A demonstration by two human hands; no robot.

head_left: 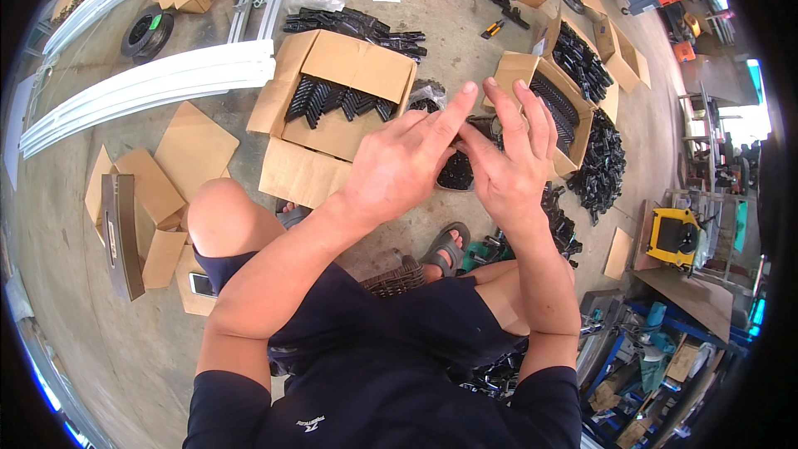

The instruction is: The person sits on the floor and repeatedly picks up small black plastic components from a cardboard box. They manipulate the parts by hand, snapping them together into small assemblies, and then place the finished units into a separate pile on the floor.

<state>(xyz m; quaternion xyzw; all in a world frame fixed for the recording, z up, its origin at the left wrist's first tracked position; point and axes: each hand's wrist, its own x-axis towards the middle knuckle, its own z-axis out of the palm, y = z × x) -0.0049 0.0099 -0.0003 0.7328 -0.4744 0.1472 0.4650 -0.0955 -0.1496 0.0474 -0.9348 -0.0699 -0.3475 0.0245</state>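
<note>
Over the boxes in front of me, my left hand (405,160) and my right hand (514,170) meet at the fingertips. My left index finger points forward while its other fingers curl in around something small and dark, mostly hidden. The right hand's fingers stretch forward, apart from its thumb, which reaches toward the left hand. Beneath them stands a round container of small black pieces (455,173). Left of the hands, an open cardboard box (353,58) holds rows of black ribbed parts (341,101). Another open box (584,135) to the right holds stacked black parts (555,108).
Loose black parts (600,168) lie heaped at right, with another pile (357,31) beyond the left box. White metal profiles (158,87), a black spool (148,33) and cardboard pieces (197,150) lie at left. A phone (202,284) rests near my knee. A yellow-handled cutter (492,30) lies ahead.
</note>
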